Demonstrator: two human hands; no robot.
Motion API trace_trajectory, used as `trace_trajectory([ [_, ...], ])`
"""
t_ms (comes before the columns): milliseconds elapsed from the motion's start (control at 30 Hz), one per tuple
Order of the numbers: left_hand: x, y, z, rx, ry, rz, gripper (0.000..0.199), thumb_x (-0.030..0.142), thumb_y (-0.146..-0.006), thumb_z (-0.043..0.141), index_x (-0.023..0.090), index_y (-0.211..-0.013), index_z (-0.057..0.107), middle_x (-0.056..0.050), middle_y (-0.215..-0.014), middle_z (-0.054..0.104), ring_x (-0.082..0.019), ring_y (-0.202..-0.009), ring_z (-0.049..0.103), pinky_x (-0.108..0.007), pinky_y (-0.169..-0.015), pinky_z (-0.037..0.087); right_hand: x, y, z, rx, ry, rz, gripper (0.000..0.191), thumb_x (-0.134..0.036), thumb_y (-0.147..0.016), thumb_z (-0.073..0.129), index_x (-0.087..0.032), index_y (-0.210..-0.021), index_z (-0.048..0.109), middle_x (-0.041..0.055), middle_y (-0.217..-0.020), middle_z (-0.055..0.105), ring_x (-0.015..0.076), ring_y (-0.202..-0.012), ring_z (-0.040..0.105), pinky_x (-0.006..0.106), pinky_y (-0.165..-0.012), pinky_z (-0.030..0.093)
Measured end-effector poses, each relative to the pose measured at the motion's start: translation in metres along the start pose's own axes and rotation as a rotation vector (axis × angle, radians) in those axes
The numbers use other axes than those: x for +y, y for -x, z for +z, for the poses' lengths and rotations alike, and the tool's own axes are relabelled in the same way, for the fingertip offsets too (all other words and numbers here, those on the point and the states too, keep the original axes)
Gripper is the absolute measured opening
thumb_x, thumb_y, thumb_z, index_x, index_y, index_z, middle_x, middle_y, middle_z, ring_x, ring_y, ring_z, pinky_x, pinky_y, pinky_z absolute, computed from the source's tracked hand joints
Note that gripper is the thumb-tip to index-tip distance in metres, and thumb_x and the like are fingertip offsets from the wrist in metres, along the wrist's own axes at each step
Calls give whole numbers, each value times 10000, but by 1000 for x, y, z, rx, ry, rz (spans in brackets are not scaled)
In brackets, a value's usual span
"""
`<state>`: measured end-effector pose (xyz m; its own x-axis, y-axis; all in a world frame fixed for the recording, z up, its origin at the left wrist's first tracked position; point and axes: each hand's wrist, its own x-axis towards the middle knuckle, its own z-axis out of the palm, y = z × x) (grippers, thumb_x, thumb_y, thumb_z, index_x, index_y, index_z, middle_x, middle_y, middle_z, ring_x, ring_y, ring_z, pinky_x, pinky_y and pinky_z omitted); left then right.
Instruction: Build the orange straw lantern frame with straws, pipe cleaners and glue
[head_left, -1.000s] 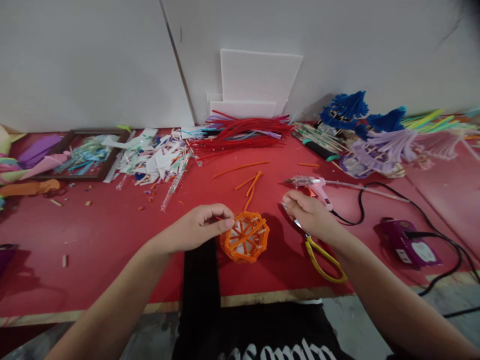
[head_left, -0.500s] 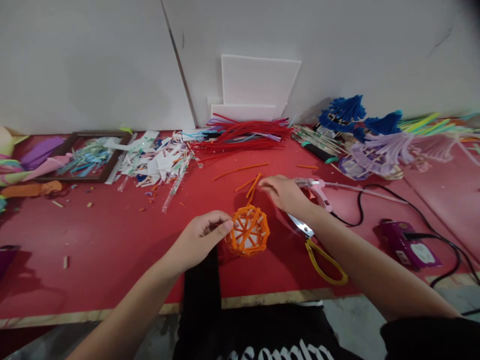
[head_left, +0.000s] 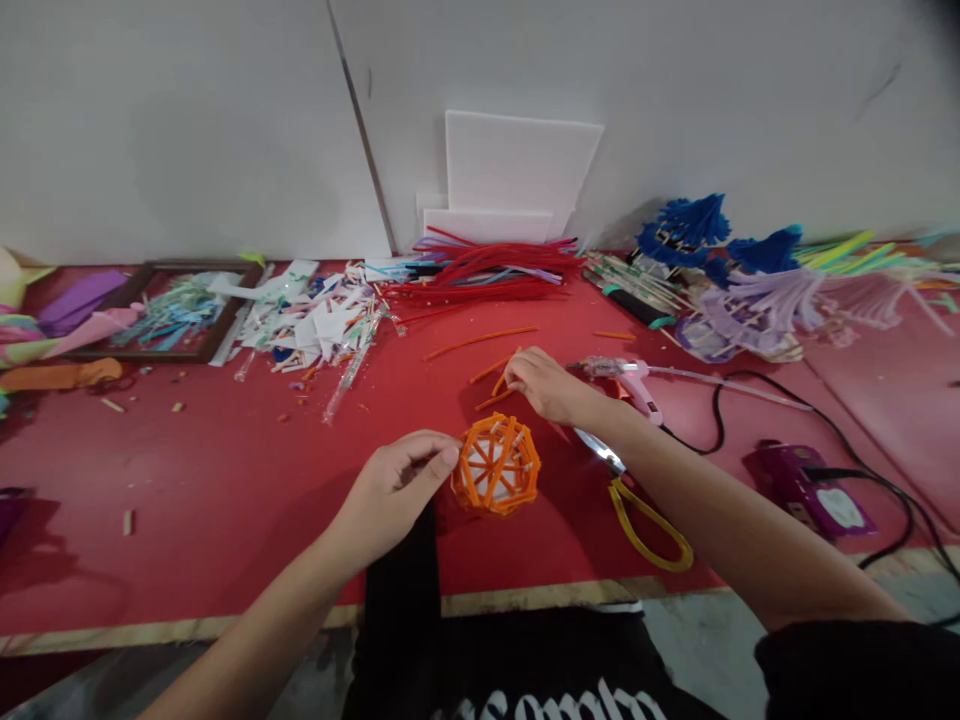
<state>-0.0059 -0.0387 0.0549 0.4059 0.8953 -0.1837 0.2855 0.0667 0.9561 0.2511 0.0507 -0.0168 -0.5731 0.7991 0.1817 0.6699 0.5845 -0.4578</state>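
One pair of scissors (head_left: 604, 456) lies nearest, one handle hidden by the right forearm. One orange openwork basket (head_left: 501, 464) sits alongside, its left edge in the left hand's (head_left: 401, 485) pinching grip. Beyond, three orange strips (head_left: 486, 372) meet the right hand (head_left: 541, 386); its curled fingers hide whether its grip holds one. Farther: one glue gun (head_left: 636, 385).

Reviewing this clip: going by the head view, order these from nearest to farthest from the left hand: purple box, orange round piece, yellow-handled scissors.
From the left hand:
1. The orange round piece, immediately to its right.
2. The yellow-handled scissors, farther right, past that piece.
3. The purple box, at far right, beyond the scissors.
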Motion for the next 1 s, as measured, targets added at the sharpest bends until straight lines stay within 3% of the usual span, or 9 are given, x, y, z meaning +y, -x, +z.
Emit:
trace_trajectory([
  [133,1,1,-5,-13,-16,-26,337,443,-901,540,156,-976,700,-73,-970,720,-189,-899,662,-256,-781,500,1,1,4,-25,0,-43,64,-144,-900,549,-173,-903,607,92,-936,628,221,-908,515,364,-866,405],
  [233,0,-1,-7,-117,-30,-45,326,436,-844,631,170,-1018,702,-70,-999,730,-204,-923,672,-279,-807,508,-2,2,9,-30,2,-61,99,-131,-876,588,-173,-955,630,104,-1005,627,224,-950,522,371,-900,403],
  [367,-4,-2,-4,-194,-86,-24,197,359,-808,677,190,-894,731,-33,-887,738,-172,-818,667,-265,-760,497,-6,2,14,5,0,-41,90,-145,-902,550,-156,-916,639,119,-963,627,235,-919,516,387,-882,406],
  [567,-7,5,3,-159,-17,-82,211,357,-797,690,190,-920,734,-47,-932,750,-183,-883,686,-278,-801,514,-5,5,11,50,-93,-25,110,-107,-885,532,-170,-875,622,99,-882,656,229,-872,531,385,-844,426],
  [733,-4,3,-8,-60,121,-82,416,548,-864,581,165,-981,696,-81,-916,743,-180,-813,701,-293,-749,562,-10,9,-2,131,-252,0,124,-94,-868,517,-184,-906,594,73,-889,664,182,-817,589,316,-760,477],
  [867,8,-10,-20,101,109,-41,423,561,-858,593,151,-937,661,-72,-911,713,-142,-708,684,-266,-674,578,-31,13,-22,236,-362,47,108,-135,-894,496,-195,-942,572,57,-909,666,158,-826,621,291,-744,499],
  [1000,21,-20,-15,96,132,10,445,474,-821,675,164,-1125,581,-58,-934,698,-146,-707,701,-252,-630,585,-65,15,-41,271,-520,46,57,-201,-896,560,-204,-950,577,34,-885,672,135,-794,633,260,-714,515],
])
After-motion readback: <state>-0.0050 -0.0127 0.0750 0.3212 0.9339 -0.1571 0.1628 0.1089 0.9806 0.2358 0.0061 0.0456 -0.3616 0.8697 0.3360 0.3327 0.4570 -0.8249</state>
